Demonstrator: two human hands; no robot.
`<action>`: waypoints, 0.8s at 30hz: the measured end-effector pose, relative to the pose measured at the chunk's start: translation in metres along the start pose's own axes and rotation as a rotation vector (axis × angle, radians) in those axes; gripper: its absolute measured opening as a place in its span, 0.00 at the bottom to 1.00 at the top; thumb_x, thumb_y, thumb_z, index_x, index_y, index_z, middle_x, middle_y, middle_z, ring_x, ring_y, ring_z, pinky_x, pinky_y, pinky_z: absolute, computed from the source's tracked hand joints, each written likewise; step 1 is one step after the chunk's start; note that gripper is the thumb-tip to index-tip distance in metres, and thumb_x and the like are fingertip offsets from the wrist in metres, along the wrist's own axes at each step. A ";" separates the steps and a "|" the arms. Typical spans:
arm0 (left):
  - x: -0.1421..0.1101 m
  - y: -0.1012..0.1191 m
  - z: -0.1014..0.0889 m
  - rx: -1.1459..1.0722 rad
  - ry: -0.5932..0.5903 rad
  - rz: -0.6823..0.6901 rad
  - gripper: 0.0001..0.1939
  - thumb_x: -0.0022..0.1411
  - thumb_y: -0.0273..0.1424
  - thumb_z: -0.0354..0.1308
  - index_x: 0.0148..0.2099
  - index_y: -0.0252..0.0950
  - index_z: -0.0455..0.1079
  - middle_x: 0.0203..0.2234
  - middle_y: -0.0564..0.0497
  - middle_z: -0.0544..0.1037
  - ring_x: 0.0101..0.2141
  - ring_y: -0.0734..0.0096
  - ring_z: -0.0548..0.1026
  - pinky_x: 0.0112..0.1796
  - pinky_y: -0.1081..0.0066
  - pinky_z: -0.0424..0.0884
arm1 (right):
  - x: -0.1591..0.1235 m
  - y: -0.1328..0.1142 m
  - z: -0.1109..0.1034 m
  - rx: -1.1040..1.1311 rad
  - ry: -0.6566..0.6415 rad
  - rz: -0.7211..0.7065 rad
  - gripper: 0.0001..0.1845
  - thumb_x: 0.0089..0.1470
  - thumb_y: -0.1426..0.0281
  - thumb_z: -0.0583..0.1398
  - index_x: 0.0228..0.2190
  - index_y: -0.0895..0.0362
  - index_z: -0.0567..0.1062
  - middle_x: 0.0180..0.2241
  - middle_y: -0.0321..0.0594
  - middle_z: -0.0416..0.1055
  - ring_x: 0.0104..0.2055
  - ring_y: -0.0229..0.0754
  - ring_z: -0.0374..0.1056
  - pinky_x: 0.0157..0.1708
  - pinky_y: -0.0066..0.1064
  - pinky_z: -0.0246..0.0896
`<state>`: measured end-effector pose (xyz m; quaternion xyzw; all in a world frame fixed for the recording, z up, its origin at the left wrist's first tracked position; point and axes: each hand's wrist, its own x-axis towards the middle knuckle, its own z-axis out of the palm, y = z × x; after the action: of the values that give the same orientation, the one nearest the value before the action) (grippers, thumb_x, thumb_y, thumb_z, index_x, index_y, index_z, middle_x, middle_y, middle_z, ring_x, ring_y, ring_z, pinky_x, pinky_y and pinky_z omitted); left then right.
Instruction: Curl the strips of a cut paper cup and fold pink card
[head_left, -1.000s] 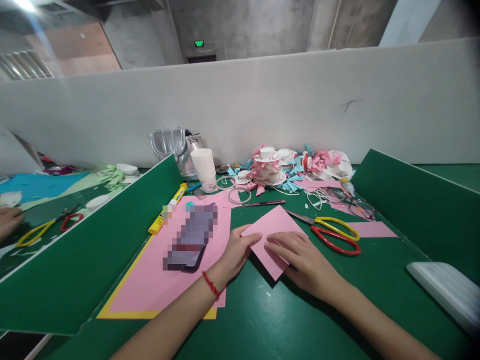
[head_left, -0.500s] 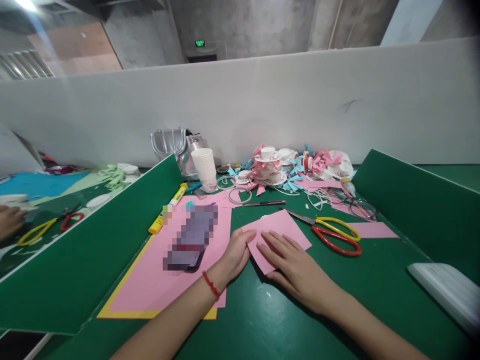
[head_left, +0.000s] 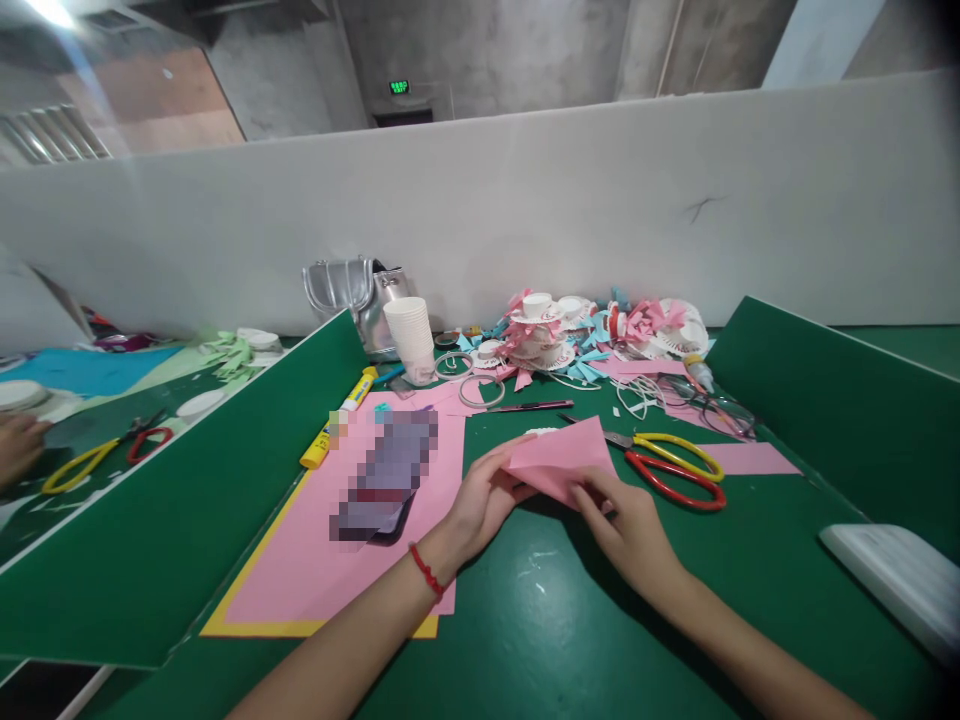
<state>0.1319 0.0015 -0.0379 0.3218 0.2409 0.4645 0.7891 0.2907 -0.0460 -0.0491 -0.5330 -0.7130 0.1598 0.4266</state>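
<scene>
One pink sheet (head_left: 564,452) between the fingers (head_left: 611,487)

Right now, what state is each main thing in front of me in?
Small pink paper sheet, held tilted by left hand and right hand
Red-and-yellow-handled metal scissors, lying down, blades partly hidden by the paper
White paper cups, nested in an upright stack
Dark rectangular phone, lying flat, screen blurred
Yellow-and-white cylindrical tube, lying on its side
Shiny silver bag, standing upright
Green exit sign, lit

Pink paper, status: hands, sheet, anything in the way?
Left hand and right hand holding pink paper. Paper bent, not flat. Scissors partly behind it; nothing visibly blocking hands.
</scene>
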 end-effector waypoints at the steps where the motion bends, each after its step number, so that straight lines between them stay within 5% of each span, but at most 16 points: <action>1: -0.001 0.000 0.000 0.014 -0.009 0.000 0.12 0.53 0.27 0.52 0.40 0.32 0.71 0.39 0.43 0.74 0.42 0.60 0.68 0.43 0.62 0.63 | 0.001 0.002 0.001 0.027 0.009 0.060 0.08 0.53 0.68 0.50 0.28 0.55 0.68 0.23 0.37 0.68 0.23 0.38 0.62 0.22 0.28 0.58; 7: -0.007 0.003 0.008 0.217 -0.031 0.026 0.12 0.52 0.34 0.55 0.37 0.31 0.71 0.34 0.45 0.75 0.38 0.63 0.70 0.40 0.65 0.64 | 0.007 0.001 -0.001 0.209 0.006 0.226 0.11 0.51 0.63 0.52 0.25 0.57 0.65 0.19 0.35 0.63 0.21 0.37 0.60 0.20 0.26 0.54; 10: -0.011 0.005 0.014 0.486 0.001 0.069 0.14 0.45 0.30 0.62 0.36 0.30 0.71 0.30 0.47 0.75 0.32 0.66 0.70 0.34 0.70 0.65 | 0.006 -0.005 -0.003 0.334 -0.023 0.256 0.12 0.51 0.61 0.52 0.28 0.57 0.66 0.20 0.35 0.64 0.22 0.37 0.61 0.20 0.26 0.55; 14: -0.014 0.009 0.026 0.638 0.063 0.112 0.10 0.47 0.31 0.60 0.32 0.29 0.71 0.25 0.49 0.75 0.30 0.68 0.70 0.31 0.72 0.65 | 0.008 -0.014 -0.012 0.290 -0.029 0.229 0.10 0.52 0.63 0.51 0.28 0.57 0.65 0.19 0.34 0.64 0.21 0.37 0.61 0.19 0.26 0.55; 17: -0.015 0.018 0.040 0.727 0.042 0.155 0.11 0.48 0.31 0.59 0.33 0.29 0.71 0.26 0.49 0.75 0.31 0.68 0.70 0.31 0.72 0.65 | 0.017 -0.025 -0.031 0.024 0.142 0.059 0.08 0.50 0.67 0.54 0.22 0.56 0.66 0.20 0.37 0.65 0.23 0.38 0.61 0.24 0.30 0.57; 19: -0.017 0.027 0.051 0.789 0.057 0.162 0.10 0.48 0.32 0.59 0.31 0.29 0.71 0.23 0.50 0.74 0.28 0.70 0.70 0.27 0.74 0.64 | 0.026 -0.035 -0.049 -0.069 0.247 -0.105 0.05 0.48 0.69 0.56 0.24 0.56 0.70 0.28 0.41 0.70 0.33 0.43 0.65 0.34 0.35 0.59; 21: -0.019 0.036 0.062 0.812 0.000 0.147 0.09 0.49 0.32 0.58 0.30 0.30 0.71 0.24 0.50 0.74 0.29 0.69 0.70 0.27 0.74 0.65 | 0.037 -0.046 -0.069 -0.149 0.229 -0.160 0.04 0.45 0.68 0.58 0.22 0.55 0.72 0.36 0.42 0.70 0.41 0.46 0.64 0.40 0.40 0.57; 24: -0.020 0.046 0.074 0.793 -0.017 0.152 0.08 0.48 0.31 0.59 0.32 0.32 0.71 0.26 0.50 0.76 0.32 0.68 0.71 0.30 0.73 0.66 | 0.050 -0.061 -0.095 -0.127 0.009 -0.029 0.08 0.42 0.64 0.61 0.17 0.54 0.72 0.35 0.40 0.72 0.37 0.46 0.66 0.31 0.35 0.61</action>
<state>0.1464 -0.0205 0.0474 0.6219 0.3704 0.3899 0.5692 0.3229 -0.0458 0.0703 -0.5493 -0.7274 0.1058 0.3974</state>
